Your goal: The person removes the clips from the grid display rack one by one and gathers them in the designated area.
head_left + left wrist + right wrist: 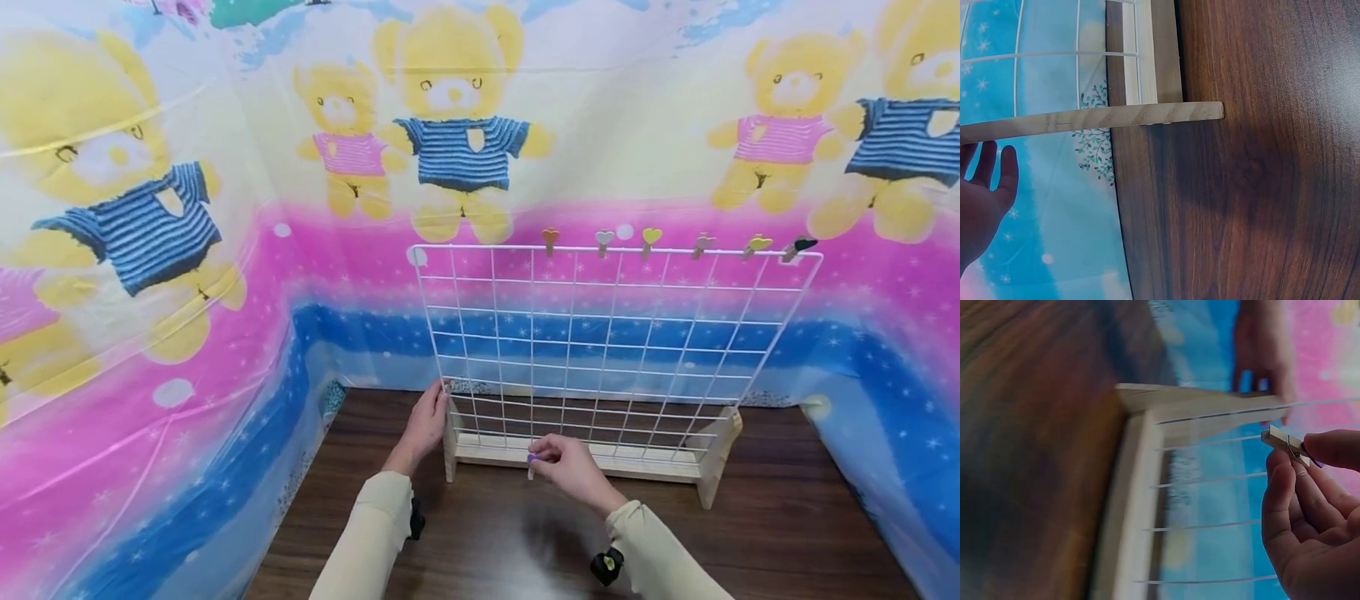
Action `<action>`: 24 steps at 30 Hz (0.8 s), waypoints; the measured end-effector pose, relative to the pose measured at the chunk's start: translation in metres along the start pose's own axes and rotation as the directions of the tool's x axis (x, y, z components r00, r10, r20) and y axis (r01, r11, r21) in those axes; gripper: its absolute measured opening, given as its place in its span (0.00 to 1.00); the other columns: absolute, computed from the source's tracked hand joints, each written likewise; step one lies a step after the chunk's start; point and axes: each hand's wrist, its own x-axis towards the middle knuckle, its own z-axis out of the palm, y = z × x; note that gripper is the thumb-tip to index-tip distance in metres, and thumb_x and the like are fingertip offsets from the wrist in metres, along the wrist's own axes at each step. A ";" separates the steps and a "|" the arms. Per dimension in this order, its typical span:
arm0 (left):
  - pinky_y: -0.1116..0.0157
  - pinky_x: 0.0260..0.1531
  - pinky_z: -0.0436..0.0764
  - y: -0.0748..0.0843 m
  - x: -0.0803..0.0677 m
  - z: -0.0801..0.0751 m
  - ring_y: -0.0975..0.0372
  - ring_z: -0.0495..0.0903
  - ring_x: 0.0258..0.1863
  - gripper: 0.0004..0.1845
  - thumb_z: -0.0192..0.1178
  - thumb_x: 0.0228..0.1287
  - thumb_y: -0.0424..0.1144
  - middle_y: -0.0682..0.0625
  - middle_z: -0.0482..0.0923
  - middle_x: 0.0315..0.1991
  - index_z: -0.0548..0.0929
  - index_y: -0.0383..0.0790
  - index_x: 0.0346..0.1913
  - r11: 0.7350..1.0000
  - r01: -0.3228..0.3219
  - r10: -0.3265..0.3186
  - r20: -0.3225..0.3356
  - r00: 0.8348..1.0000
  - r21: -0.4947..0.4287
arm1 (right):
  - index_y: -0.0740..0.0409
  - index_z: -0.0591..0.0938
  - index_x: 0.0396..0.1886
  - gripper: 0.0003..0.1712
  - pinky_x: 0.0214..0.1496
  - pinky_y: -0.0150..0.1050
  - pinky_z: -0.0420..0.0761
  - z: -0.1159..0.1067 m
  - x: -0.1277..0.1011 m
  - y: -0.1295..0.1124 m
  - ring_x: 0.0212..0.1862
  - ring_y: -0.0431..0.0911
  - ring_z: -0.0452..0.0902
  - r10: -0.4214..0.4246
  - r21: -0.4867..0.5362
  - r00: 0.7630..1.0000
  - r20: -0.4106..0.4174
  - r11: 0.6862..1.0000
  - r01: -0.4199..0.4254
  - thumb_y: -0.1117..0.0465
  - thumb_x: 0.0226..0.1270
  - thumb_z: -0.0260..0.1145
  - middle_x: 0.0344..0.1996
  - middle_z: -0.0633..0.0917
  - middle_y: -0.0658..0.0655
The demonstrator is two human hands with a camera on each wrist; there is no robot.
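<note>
A white wire grid rack (pixel 570 342) stands in a pale wooden base with two side posts. My left hand (pixel 427 421) holds the upper part of the left side post (pixel 1147 115); some fingers lie on its outer side, and one digit reaches over its edge in the right wrist view. In front of the grid's lower part, my right hand (pixel 567 468) pinches a small wooden clothespin (pixel 1285 444) between thumb and fingers. The clothespin has a purple decoration (pixel 532 457), mostly hidden by the thumb in the right wrist view.
Several heart-topped clothespins, among them an orange one (pixel 551 238) and a yellow one (pixel 652 237), sit along the grid's top wire. Beneath the rack is a dark wood-grain table (pixel 480 550). A bear-print cloth (pixel 630 150) hangs behind and at both sides.
</note>
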 end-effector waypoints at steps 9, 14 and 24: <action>0.47 0.60 0.62 0.000 0.001 0.000 0.46 0.61 0.65 0.21 0.39 0.77 0.38 0.36 0.61 0.67 0.65 0.38 0.68 1.000 0.009 -0.009 -0.001 1.000 0.008 | 0.64 0.82 0.36 0.05 0.31 0.34 0.78 0.029 -0.012 0.045 0.32 0.43 0.78 0.062 0.035 0.995 0.074 0.997 -0.065 0.68 0.60 0.66 0.29 0.83 0.52; 0.47 0.60 0.62 0.001 0.000 0.001 0.47 0.62 0.65 0.21 0.39 0.77 0.38 0.37 0.62 0.66 0.65 0.37 0.68 1.000 0.015 -0.015 0.000 1.000 0.004 | 0.62 0.83 0.33 0.04 0.31 0.33 0.76 0.042 -0.016 0.065 0.29 0.40 0.77 0.050 -0.020 0.996 0.078 0.999 -0.049 0.68 0.57 0.67 0.26 0.83 0.50; 0.47 0.59 0.63 -0.001 0.001 0.002 0.47 0.62 0.64 0.20 0.39 0.77 0.38 0.37 0.63 0.65 0.65 0.39 0.67 1.000 0.011 -0.011 -0.004 1.000 -0.001 | 0.66 0.83 0.32 0.04 0.26 0.33 0.76 0.059 -0.017 0.091 0.22 0.39 0.75 0.066 0.008 0.986 0.153 0.998 -0.068 0.69 0.57 0.67 0.21 0.80 0.48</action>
